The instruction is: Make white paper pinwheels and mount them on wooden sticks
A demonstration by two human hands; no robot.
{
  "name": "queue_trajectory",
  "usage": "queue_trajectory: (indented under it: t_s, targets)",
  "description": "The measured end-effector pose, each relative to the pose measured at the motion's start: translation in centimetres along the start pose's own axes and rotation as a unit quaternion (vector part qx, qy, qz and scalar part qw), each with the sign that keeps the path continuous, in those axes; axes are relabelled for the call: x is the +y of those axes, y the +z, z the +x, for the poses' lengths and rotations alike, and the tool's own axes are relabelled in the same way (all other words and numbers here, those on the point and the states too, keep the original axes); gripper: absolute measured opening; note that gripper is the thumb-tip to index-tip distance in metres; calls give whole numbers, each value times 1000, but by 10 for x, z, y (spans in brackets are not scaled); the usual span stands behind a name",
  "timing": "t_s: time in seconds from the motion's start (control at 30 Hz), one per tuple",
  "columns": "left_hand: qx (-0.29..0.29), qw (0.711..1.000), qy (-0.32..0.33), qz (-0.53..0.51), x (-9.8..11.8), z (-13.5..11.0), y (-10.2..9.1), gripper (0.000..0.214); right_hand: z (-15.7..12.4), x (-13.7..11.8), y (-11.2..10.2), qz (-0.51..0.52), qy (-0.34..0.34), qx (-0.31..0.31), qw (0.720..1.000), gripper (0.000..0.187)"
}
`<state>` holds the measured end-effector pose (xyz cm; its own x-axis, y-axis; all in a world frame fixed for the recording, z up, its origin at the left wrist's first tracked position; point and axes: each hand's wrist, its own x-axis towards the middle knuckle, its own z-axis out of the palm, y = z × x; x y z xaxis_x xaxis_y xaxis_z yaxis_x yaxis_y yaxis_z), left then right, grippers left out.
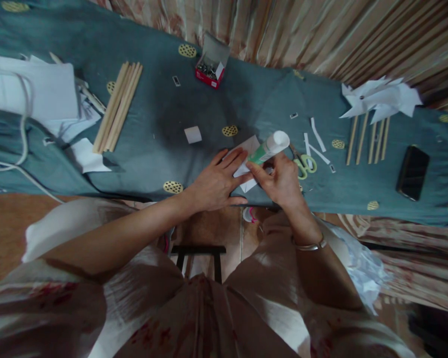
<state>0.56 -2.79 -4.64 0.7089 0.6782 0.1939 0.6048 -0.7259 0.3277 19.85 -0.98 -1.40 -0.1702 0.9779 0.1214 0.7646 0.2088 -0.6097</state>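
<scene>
- Pinning the white paper (251, 144) to the teal cloth (145, 134) near its front edge, the left hand (218, 184) lies flat, fingers slightly apart, clamped on nothing.
- Just beside it, the right hand (281, 181) is closed around the glue stick (271, 147), tilted with its white end up; whether its lower end touches the paper cannot be told.
- That paper seems part-worked: flat on the cloth, with no stick fixed to it that shows.
- Right of the hands, scissors (304, 161) and narrow paper strips (317, 135) lie unheld; some cutting appears done.
- Ahead and leftward, a small paper piece (193, 134) lies alone.
- Farther right, beyond the phone (413, 173), pinwheels (390, 102) lie over sticks (362, 137) and look formed.
- Farther left, a bundle of sticks (118, 107) is bare and loose sheets (33, 89) lie piled, apparently unused.
- Near the far edge, the red box (203, 77) stands open; its small metal pieces (208, 69) do not look used up.
</scene>
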Motion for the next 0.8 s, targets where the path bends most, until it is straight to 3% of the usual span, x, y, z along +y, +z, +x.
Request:
queue_trajectory:
  t_s: [0.43,0.8]
  targets:
    - [-1,1000,-4,5,-1,-1,0,73,-3,13,0,8,3,21,1000,36]
    - [5,1000,-9,-16,0,-1,1,71,7,7,1,-5,-1,18,1000,38]
